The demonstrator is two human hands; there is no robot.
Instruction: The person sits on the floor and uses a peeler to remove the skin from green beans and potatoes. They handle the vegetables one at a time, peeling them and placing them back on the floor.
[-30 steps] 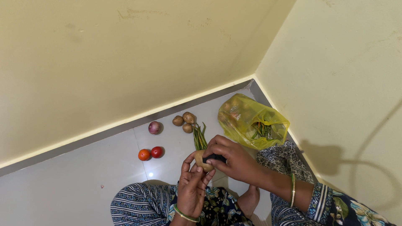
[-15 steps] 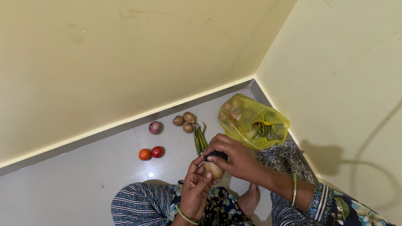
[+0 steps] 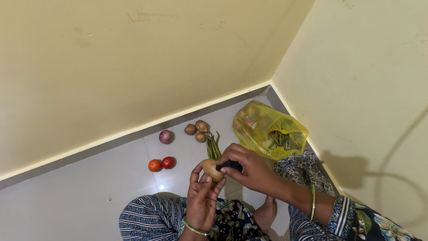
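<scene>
My left hand [image 3: 201, 196] holds a small brown potato [image 3: 211, 169] at its fingertips, above my lap. My right hand [image 3: 248, 168] grips a black-handled peeler [image 3: 230, 165] that rests against the potato's right side. Both hands meet over the floor in front of my crossed legs. The peeler's blade is hidden by the potato and my fingers.
On the white tiled floor [image 3: 89, 196] lie three potatoes [image 3: 196, 129], a purple onion [image 3: 165, 136], two tomatoes [image 3: 161, 164] and a bunch of green beans [image 3: 212, 145]. A yellow plastic bag [image 3: 269, 129] with vegetables sits in the wall corner at the right.
The potato has shifted up and to the left in my left hand, and the peeler has stayed against it. The things on the floor have not moved.
</scene>
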